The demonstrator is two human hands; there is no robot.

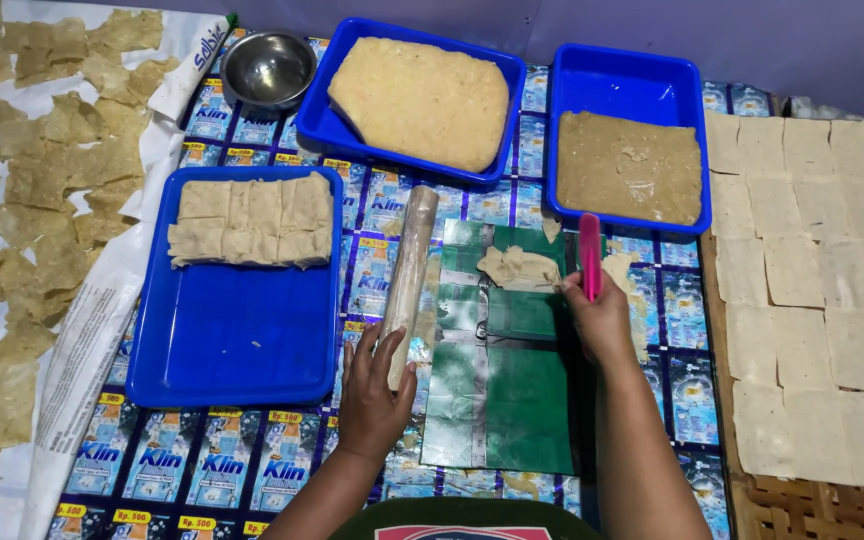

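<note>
My left hand (372, 395) rests on the near end of a wooden rolling pin (410, 270) that lies lengthwise beside a green plastic sheet (502, 390). My right hand (602, 320) grips a pink flat scraper (589, 255), held upright at the right edge of the sheet. A small lump of pale dough (519, 268) sits on the far part of the sheet, just left of the scraper.
A blue tray (237, 330) at left holds stacked dough squares (252, 220). Two blue trays behind hold pale dough (420, 100) and brownish dough (630, 165). A steel bowl (268, 68) stands far left. Flat squares (822, 290) dry at right, irregular pieces (22, 220) at left.
</note>
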